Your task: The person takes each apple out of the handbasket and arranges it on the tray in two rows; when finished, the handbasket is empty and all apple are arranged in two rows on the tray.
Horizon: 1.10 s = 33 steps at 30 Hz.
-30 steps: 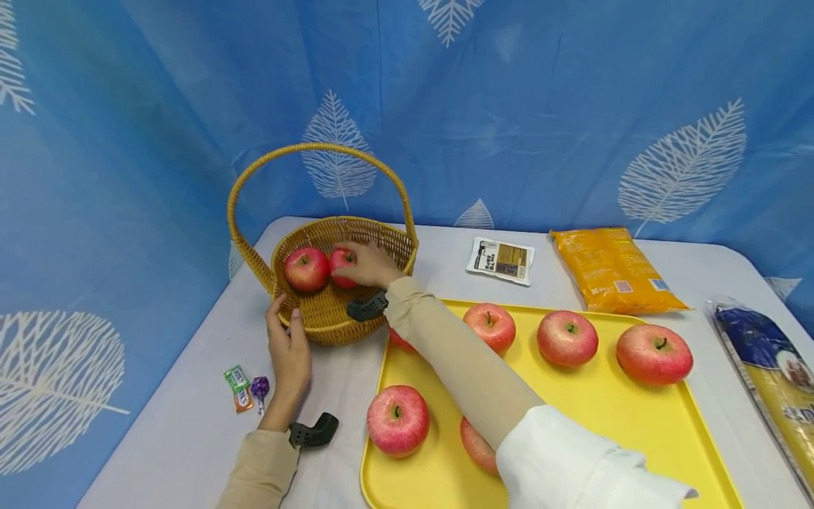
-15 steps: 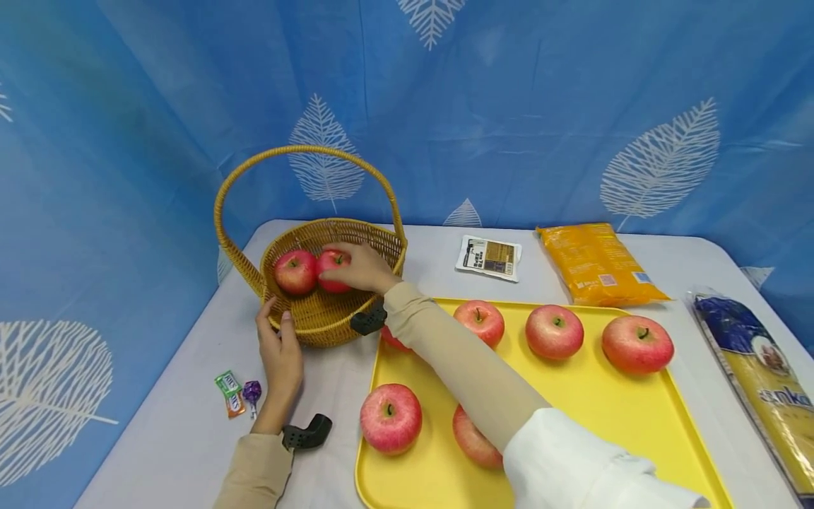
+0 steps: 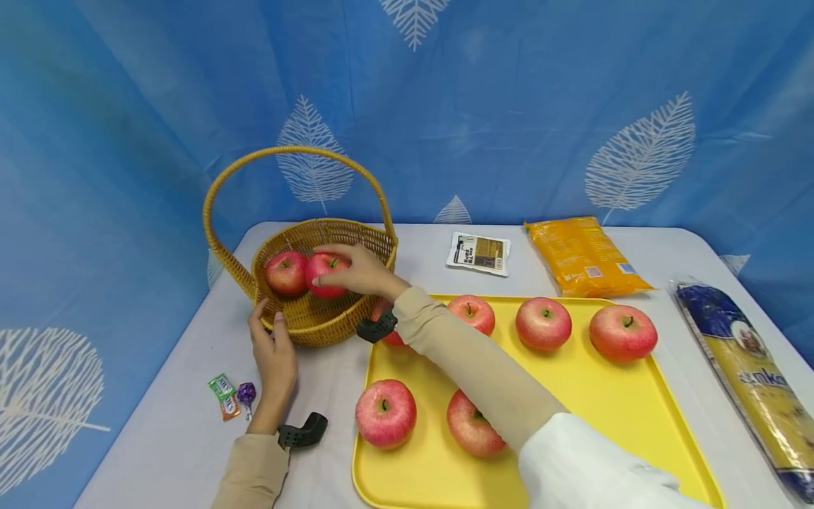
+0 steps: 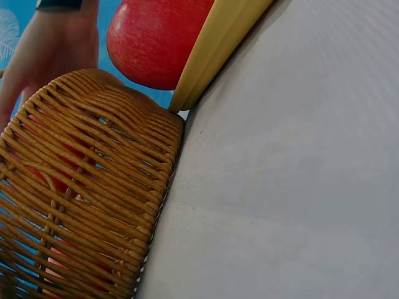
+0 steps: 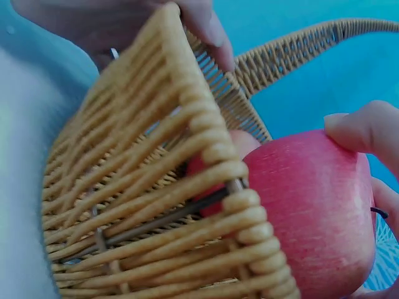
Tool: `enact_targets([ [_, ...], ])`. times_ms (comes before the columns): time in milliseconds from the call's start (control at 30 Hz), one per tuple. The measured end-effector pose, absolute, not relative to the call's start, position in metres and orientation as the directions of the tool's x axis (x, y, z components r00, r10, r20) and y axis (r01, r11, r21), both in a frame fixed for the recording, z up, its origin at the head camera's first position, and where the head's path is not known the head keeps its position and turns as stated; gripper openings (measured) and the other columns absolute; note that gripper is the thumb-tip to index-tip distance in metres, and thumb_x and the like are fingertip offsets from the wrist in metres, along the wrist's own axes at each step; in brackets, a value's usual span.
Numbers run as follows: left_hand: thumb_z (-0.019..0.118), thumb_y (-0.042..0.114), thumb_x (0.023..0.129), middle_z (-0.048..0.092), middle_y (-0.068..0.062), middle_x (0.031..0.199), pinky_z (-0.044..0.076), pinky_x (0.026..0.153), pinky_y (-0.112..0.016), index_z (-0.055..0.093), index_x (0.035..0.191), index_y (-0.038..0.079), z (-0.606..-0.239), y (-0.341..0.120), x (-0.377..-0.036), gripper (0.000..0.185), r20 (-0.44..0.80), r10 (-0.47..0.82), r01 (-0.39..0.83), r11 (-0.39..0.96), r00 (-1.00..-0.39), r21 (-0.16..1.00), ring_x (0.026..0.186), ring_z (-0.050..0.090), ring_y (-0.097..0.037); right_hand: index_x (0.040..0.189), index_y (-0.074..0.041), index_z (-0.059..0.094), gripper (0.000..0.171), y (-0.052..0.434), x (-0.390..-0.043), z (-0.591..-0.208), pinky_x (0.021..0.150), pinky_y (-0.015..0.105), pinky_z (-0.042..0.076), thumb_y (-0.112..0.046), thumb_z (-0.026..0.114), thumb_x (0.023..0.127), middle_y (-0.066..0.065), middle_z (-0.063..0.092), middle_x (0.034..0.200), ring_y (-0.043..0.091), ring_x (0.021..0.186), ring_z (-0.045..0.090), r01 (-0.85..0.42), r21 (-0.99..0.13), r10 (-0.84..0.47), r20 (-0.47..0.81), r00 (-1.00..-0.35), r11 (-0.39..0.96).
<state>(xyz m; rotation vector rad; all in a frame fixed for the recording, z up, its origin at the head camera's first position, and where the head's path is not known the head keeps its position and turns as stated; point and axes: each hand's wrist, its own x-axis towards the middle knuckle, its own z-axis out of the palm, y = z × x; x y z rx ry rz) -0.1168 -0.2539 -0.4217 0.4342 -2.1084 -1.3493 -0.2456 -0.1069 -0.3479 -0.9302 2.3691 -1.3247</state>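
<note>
Over the right side of a wicker basket (image 3: 318, 332) with a tall arched handle, my right hand (image 3: 365, 272) grips a red apple (image 5: 305, 218) between thumb and fingers. The right wrist view has it at the rim. Beside it in the basket lies a second apple (image 3: 286, 274), partly seen through the wickerwork in the left wrist view. My left hand (image 3: 275, 360) lies against the basket's front left, fingers fairly straight and spread from the thumb, tips touching the rim. The left wrist camera looks past that hand at the basket's outer wall.
A yellow tray (image 3: 572, 396) bearing several apples (image 3: 386, 413) lies right of the basket, one close beside it. Behind are a small flat packet (image 3: 478, 254) and an orange bag (image 3: 581, 256). A long pack (image 3: 744, 375) lies far right; small sweets (image 3: 222, 387) and a lollipop (image 3: 246, 392) lie left.
The whole head view has shifted slightly. The apple in my right hand appears larger and a little further from the other apple. My left hand keeps its place against the basket.
</note>
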Motion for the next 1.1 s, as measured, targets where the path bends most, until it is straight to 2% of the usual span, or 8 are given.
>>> enact_targets([
  [200,0.035,0.026,0.097,0.027,-0.015,0.146,0.015,0.113,-0.043,0.031,0.135,0.007,-0.423,-0.253,-0.117,0.043,0.304,-0.560,0.042,0.432,-0.771,0.901,0.137,0.021,-0.024,0.128,-0.035,0.048,0.056,-0.098,-0.240,-0.348,0.092,0.028,0.044,-0.039,0.069,0.076,-0.006,0.053,0.129,0.009,0.113,0.051,-0.386,-0.862,-0.658,0.084,-0.748,0.328],
  [367,0.035,0.026,0.097,0.028,-0.015,0.145,0.015,0.113,-0.043,0.031,0.135,0.006,-0.422,-0.251,-0.118,0.043,0.304,-0.560,0.050,0.423,-0.770,0.905,0.137,0.021,-0.024,0.128,-0.037,0.048,0.056,-0.085,-0.235,-0.347,0.094,0.029,0.043,-0.038,0.070,0.076,-0.010,0.048,0.134,0.009,0.118,0.049,-0.323,-0.909,-0.654,0.077,-0.752,0.264],
  [733,0.035,0.027,0.097,0.025,-0.011,0.147,0.013,0.114,-0.041,0.030,0.136,0.010,-0.422,-0.252,-0.115,0.043,0.283,-0.562,0.030,0.416,-0.777,0.909,0.139,0.018,-0.021,0.135,-0.012,0.042,0.058,-0.063,-0.210,-0.317,0.097,0.024,0.041,-0.012,0.065,0.082,0.005,0.042,0.140,0.018,0.127,0.042,-0.250,-0.963,-0.688,0.115,-0.717,0.099],
  [867,0.035,0.028,0.097,0.025,-0.010,0.147,0.013,0.114,-0.039,0.030,0.136,0.010,-0.422,-0.251,-0.116,0.043,0.283,-0.558,0.038,0.410,-0.780,0.911,0.139,0.018,-0.020,0.135,-0.010,0.042,0.057,-0.058,-0.207,-0.313,0.097,0.025,0.042,-0.010,0.064,0.082,0.006,0.043,0.139,0.018,0.127,0.042,-0.256,-0.964,-0.687,0.134,-0.714,0.078],
  [1100,0.034,0.027,0.097,0.028,-0.010,0.146,0.014,0.114,-0.038,0.031,0.136,0.009,-0.420,-0.252,-0.116,0.043,0.288,-0.568,0.027,0.423,-0.771,0.906,0.138,0.020,-0.020,0.133,-0.017,0.046,0.058,-0.044,-0.212,-0.319,0.099,0.028,0.040,-0.014,0.068,0.080,0.002,0.046,0.137,0.014,0.125,0.043,-0.336,-0.934,-0.677,0.168,-0.717,0.123],
])
